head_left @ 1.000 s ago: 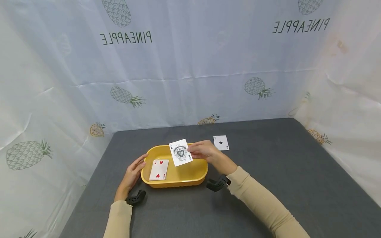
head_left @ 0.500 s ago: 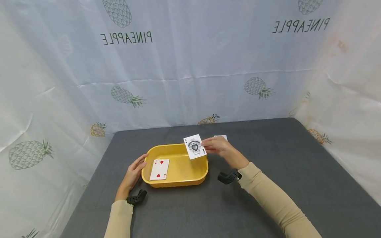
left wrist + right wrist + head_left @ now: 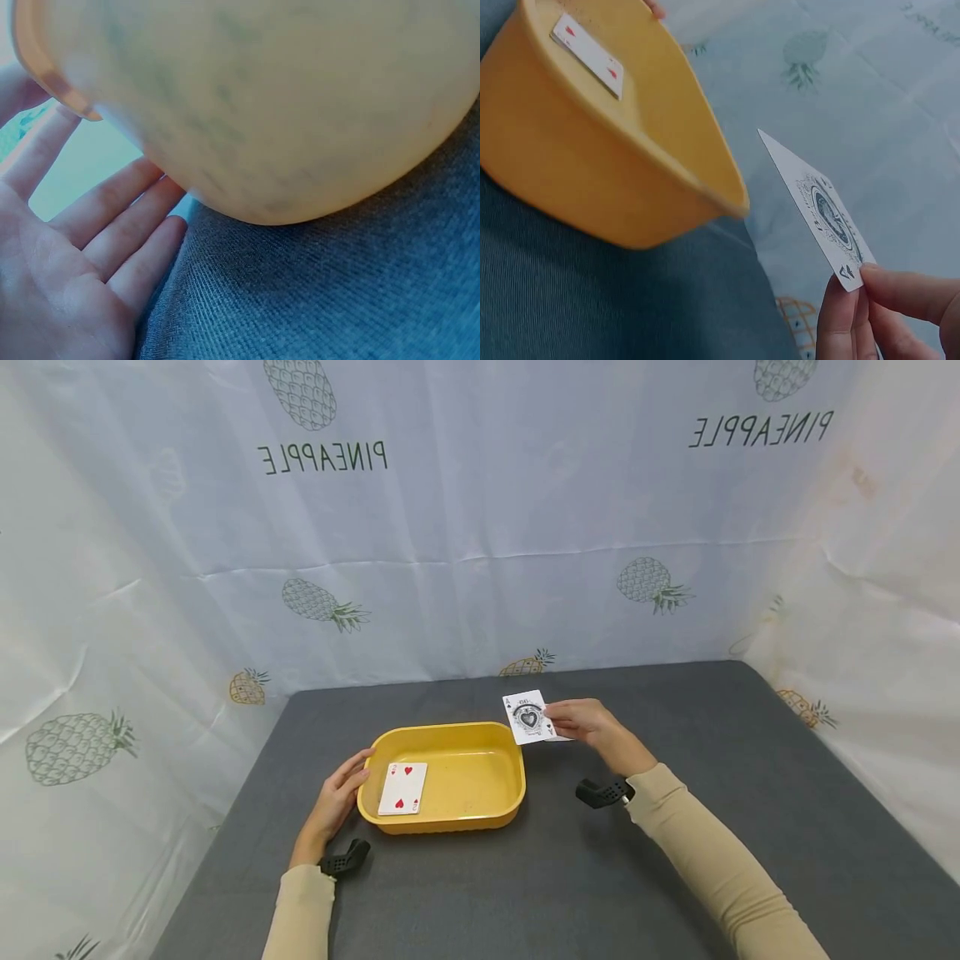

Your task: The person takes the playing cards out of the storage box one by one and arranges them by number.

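My right hand (image 3: pixel 588 727) pinches an ace of spades playing card (image 3: pixel 523 714) by its right edge, thumb on the printed face and fingers behind. The raised card is tilted, just past the far right corner of a yellow plastic tub (image 3: pixel 442 822). My left hand (image 3: pixel 333 802) holds the tub's left rim; in the left wrist view its lower fingers lie fairly straight against the outer wall. Inside the tub, at the left, a two of hearts (image 3: pixel 402 788) lies face up. Only a white edge of another card (image 3: pixel 559 739) shows beneath my right hand.
A dark grey cloth (image 3: pixel 450 902) covers the table. Behind it and at both sides hangs a white curtain (image 3: pixel 480 610) printed with pineapples. Each wrist wears a black camera strap (image 3: pixel 603 793).
My right hand has carried the ace of spades right and away from over the tub, covering most of the ace of clubs on the table. My left hand stays at the rim.
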A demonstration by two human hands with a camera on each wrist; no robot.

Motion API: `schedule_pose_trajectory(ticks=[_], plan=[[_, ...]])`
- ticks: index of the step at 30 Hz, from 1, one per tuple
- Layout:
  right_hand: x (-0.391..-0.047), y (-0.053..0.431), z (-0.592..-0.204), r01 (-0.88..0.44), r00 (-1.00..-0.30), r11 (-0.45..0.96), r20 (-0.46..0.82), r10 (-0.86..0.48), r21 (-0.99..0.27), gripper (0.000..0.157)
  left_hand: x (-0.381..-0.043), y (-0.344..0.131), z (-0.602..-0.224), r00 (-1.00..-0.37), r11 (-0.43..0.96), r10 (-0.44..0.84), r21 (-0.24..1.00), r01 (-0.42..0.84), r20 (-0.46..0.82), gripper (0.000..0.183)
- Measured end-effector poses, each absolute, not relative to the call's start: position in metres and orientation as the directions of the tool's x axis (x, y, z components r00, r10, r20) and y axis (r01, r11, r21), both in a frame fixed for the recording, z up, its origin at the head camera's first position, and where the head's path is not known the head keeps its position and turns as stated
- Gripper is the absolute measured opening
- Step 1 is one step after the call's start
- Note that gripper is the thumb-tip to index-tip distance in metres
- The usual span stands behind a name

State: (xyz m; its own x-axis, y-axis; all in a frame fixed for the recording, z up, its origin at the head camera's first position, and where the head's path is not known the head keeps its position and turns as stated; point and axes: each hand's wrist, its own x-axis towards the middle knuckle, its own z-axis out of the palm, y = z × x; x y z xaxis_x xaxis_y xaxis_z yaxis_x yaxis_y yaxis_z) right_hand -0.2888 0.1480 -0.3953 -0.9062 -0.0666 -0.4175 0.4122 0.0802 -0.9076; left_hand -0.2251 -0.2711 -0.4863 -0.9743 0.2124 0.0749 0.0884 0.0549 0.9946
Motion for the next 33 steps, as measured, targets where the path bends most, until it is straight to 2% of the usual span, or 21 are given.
schedule_pose_trajectory(ticks=[3,7,13,17,20,33], plan=[[-0.291,0.159,-0.398,0.423,-0.903,0.075,-0.427,-0.044,-0.903,0.05,-0.225,-0.271,-0.486,-0.974,0.051,0.214,0.995,0.086,0.073,0.054],[-0.298,0.173,-0.404,0.44,-0.898,0.0,-0.44,-0.001,-0.898,0.048,-0.225,-0.272,-0.487,-0.976,0.039,0.204,0.996,0.086,0.077,0.053],[-0.303,0.197,-0.414,0.438,-0.898,-0.027,-0.439,0.039,-0.898,0.012,-0.226,-0.272,-0.488,-0.977,0.031,0.197,0.995,0.091,0.083,0.05],[-0.305,0.211,-0.42,0.427,-0.902,-0.045,-0.429,0.049,-0.903,0.028,-0.225,-0.273,-0.488,-0.979,0.045,0.193,0.996,0.082,0.071,0.052],[-0.306,0.221,-0.424,0.42,-0.903,-0.058,-0.424,0.069,-0.906,0.033,-0.225,-0.273,-0.488,-0.98,0.059,0.191,0.996,0.068,0.056,0.053],[-0.315,0.255,-0.445,0.453,-0.865,-0.053,-0.453,0.216,-0.89,0.021,-0.227,-0.273,-0.489,-0.979,0.056,0.192,0.995,0.088,0.075,0.051]])
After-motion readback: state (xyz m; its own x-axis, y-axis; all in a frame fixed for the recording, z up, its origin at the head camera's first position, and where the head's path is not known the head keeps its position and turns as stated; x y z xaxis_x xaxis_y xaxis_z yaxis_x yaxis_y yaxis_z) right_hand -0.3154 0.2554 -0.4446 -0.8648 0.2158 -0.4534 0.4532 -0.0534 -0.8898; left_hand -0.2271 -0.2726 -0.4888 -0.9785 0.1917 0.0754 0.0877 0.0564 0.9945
